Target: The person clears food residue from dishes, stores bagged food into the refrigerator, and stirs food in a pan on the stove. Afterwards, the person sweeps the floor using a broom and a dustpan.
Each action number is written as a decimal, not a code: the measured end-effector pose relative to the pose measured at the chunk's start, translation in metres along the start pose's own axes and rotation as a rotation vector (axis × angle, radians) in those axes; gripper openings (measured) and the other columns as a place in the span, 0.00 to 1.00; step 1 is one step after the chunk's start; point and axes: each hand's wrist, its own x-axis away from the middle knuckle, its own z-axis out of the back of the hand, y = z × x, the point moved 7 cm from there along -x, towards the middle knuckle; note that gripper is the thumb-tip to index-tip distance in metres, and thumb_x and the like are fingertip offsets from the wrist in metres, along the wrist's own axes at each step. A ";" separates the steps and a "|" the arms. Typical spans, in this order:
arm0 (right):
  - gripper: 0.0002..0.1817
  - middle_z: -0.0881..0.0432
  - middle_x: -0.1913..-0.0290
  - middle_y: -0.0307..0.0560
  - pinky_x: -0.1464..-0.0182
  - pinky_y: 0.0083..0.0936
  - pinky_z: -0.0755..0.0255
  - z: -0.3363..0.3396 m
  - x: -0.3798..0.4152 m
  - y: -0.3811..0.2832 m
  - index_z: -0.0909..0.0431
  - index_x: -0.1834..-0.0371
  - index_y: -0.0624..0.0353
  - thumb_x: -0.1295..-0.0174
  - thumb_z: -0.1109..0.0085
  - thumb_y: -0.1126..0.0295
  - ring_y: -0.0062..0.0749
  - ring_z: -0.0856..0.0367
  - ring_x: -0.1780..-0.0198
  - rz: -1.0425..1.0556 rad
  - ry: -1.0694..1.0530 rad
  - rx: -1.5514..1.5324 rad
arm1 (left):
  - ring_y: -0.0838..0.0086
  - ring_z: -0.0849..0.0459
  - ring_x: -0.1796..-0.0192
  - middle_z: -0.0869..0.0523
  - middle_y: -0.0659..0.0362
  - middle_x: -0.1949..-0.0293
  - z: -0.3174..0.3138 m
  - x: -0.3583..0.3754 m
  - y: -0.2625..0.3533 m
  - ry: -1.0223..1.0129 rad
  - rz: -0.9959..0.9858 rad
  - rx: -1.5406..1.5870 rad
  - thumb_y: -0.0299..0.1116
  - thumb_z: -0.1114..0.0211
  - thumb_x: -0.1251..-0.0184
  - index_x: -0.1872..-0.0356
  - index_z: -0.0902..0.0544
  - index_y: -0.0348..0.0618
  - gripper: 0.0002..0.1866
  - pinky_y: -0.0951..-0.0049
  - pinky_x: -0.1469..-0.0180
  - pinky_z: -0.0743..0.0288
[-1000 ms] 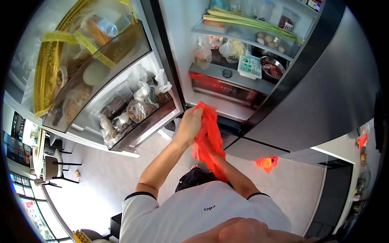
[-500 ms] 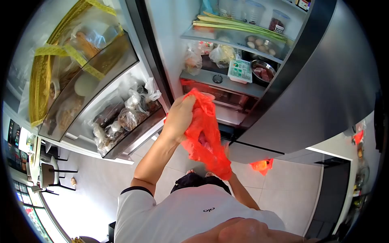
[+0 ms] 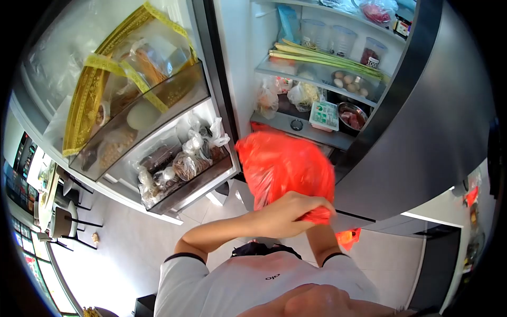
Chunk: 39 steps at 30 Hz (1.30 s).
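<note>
A red plastic bag (image 3: 288, 166), bulging with contents I cannot make out, hangs in front of the open fridge. My left hand (image 3: 288, 214) is closed around the gathered near end of the bag. Behind it rises my right forearm (image 3: 323, 245); the bag and left hand hide the right hand and its fingers. Just beyond the bag, on the lower fridge shelf, are a white-and-green package (image 3: 324, 116) and a metal bowl of raw meat (image 3: 351, 116).
The fridge door (image 3: 177, 216) stands open on the left, its bins holding bagged food (image 3: 185, 164). Long green stalks (image 3: 327, 61) and eggs (image 3: 349, 83) are on the middle shelf. Another red bag (image 3: 348, 239) lies on the floor. Chairs (image 3: 63, 219) stand at far left.
The red bag has swung up and away toward the fridge and now looks fuller. My left hand has moved down and right to its near end. The view has shifted slightly.
</note>
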 end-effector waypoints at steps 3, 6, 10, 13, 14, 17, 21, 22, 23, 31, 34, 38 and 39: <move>0.36 0.46 0.30 0.57 0.31 0.39 0.49 0.007 -0.064 -0.078 0.44 0.33 0.58 0.41 0.40 0.58 0.43 0.47 0.29 0.205 0.087 -0.009 | 0.57 0.19 0.64 0.19 0.50 0.65 0.031 0.011 -0.010 0.311 -0.078 -0.413 0.22 0.36 0.54 0.52 0.21 0.42 0.22 0.67 0.58 0.25; 0.35 0.45 0.31 0.58 0.32 0.40 0.48 0.013 -0.138 -0.149 0.43 0.33 0.58 0.41 0.40 0.57 0.44 0.47 0.29 0.420 0.208 -0.022 | 0.51 0.23 0.54 0.23 0.47 0.59 0.058 -0.002 -0.013 0.558 -0.250 -0.709 0.19 0.36 0.63 0.48 0.22 0.43 0.30 0.59 0.50 0.29; 0.34 0.45 0.31 0.59 0.33 0.40 0.46 0.017 -0.238 -0.194 0.41 0.34 0.58 0.41 0.41 0.56 0.44 0.45 0.30 0.565 0.372 -0.041 | 0.41 0.56 0.27 0.46 0.39 0.32 0.078 -0.065 -0.028 0.562 -0.217 -0.994 0.34 0.29 0.60 0.33 0.38 0.40 0.46 0.29 0.36 0.62; 0.33 0.44 0.32 0.60 0.33 0.40 0.45 0.023 -0.296 -0.188 0.39 0.35 0.58 0.41 0.41 0.55 0.45 0.45 0.30 0.550 0.498 -0.032 | 0.40 0.58 0.27 0.52 0.38 0.30 0.110 -0.122 -0.048 0.745 -0.149 -0.984 0.42 0.27 0.58 0.34 0.41 0.31 0.49 0.30 0.35 0.59; 0.33 0.44 0.32 0.60 0.33 0.40 0.45 0.025 -0.310 -0.178 0.39 0.35 0.58 0.41 0.41 0.55 0.45 0.44 0.31 0.529 0.537 -0.026 | 0.41 0.58 0.27 0.52 0.38 0.30 0.124 -0.139 -0.058 0.819 -0.129 -0.988 0.43 0.27 0.58 0.35 0.42 0.29 0.50 0.30 0.35 0.59; 0.33 0.44 0.33 0.61 0.34 0.41 0.44 0.035 -0.344 -0.138 0.37 0.36 0.58 0.41 0.42 0.54 0.46 0.43 0.31 0.436 0.627 -0.115 | 0.46 0.57 0.26 0.53 0.41 0.29 0.169 -0.182 -0.107 0.964 0.055 -1.034 0.44 0.31 0.48 0.38 0.38 0.23 0.43 0.37 0.33 0.53; 0.30 0.40 0.37 0.62 0.36 0.42 0.41 0.041 -0.352 -0.116 0.33 0.41 0.59 0.43 0.41 0.54 0.50 0.40 0.35 0.329 0.629 0.240 | 0.47 0.51 0.27 0.45 0.43 0.31 0.224 -0.206 -0.142 1.002 0.160 -1.012 0.43 0.35 0.43 0.38 0.36 0.28 0.37 0.44 0.31 0.51; 0.29 0.36 0.41 0.62 0.38 0.43 0.40 0.027 -0.336 -0.129 0.30 0.45 0.61 0.46 0.39 0.54 0.54 0.38 0.38 0.267 0.578 1.040 | 0.48 0.49 0.28 0.43 0.43 0.31 0.238 -0.211 -0.149 1.010 0.206 -0.990 0.43 0.35 0.43 0.38 0.35 0.30 0.35 0.45 0.31 0.50; 0.28 0.34 0.46 0.60 0.40 0.45 0.39 0.026 -0.336 -0.123 0.26 0.50 0.63 0.51 0.35 0.55 0.56 0.38 0.41 0.310 0.550 1.193 | 0.48 0.47 0.28 0.41 0.44 0.32 0.250 -0.216 -0.155 1.018 0.250 -0.967 0.42 0.35 0.42 0.39 0.34 0.32 0.34 0.46 0.32 0.49; 0.49 0.53 0.28 0.68 0.28 0.45 0.60 0.011 -0.348 -0.048 0.46 0.30 0.62 0.48 0.42 0.41 0.57 0.54 0.27 0.553 0.224 1.507 | 0.52 0.32 0.39 0.35 0.49 0.36 0.297 -0.253 -0.201 1.055 0.405 -0.843 0.42 0.37 0.41 0.40 0.33 0.45 0.29 0.51 0.42 0.34; 0.45 0.54 0.28 0.68 0.28 0.45 0.58 0.017 -0.350 -0.034 0.45 0.31 0.63 0.46 0.43 0.45 0.58 0.54 0.27 0.392 0.095 1.470 | 0.49 0.33 0.38 0.36 0.45 0.36 0.290 -0.241 -0.208 1.095 0.432 -0.724 0.40 0.38 0.41 0.38 0.34 0.45 0.30 0.51 0.41 0.35; 0.36 0.51 0.31 0.73 0.31 0.44 0.49 0.025 -0.343 -0.079 0.40 0.35 0.66 0.45 0.41 0.60 0.64 0.49 0.30 0.550 0.221 0.865 | 0.47 0.33 0.37 0.32 0.39 0.41 0.248 -0.197 -0.170 1.341 0.040 -0.721 0.37 0.42 0.38 0.37 0.35 0.39 0.29 0.55 0.36 0.39; 0.29 0.46 0.34 0.75 0.32 0.42 0.46 0.020 -0.299 -0.107 0.36 0.39 0.67 0.44 0.43 0.69 0.66 0.45 0.33 0.652 0.424 0.794 | 0.48 0.32 0.38 0.30 0.40 0.41 0.226 -0.179 -0.151 1.296 -0.088 -0.625 0.34 0.41 0.38 0.38 0.34 0.38 0.27 0.56 0.36 0.39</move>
